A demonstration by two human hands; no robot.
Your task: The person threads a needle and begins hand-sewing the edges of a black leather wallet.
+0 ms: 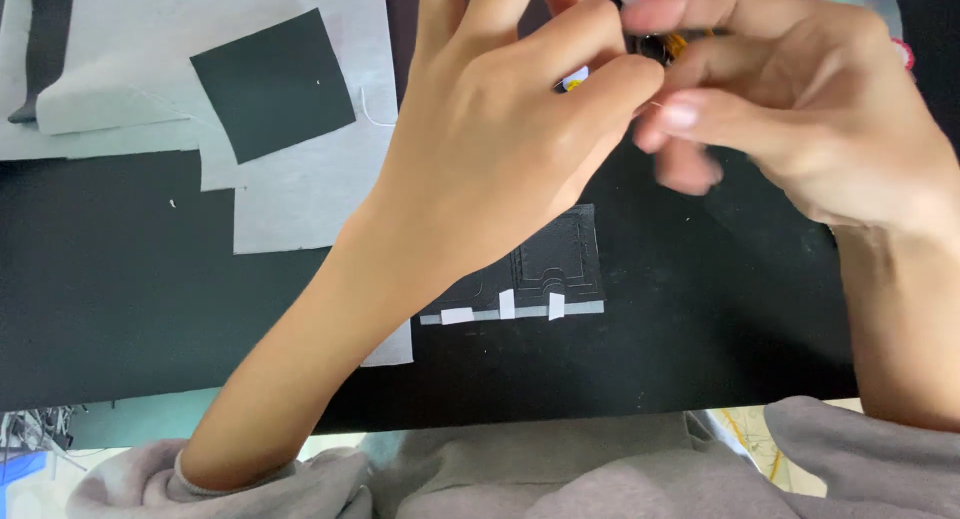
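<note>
At upper left I see a black fabric square (272, 82) lying on white sheets (300, 194). At centre my left hand (500, 139) pinches a small yellow-and-black object (662, 47) near the top edge; my right hand (790, 99) pinches a thin thread (655, 104) beside it. I judge steady fingertips matter here. Below lies a stitched black piece (555, 264) on the dark surface (120, 279).

A dark square of fabric (273, 84) lies on pale grey sheets (300, 189) at the table's (110, 279) far left. Nearer, a black stitched piece (555, 259) carries small white tabs (506, 304).
</note>
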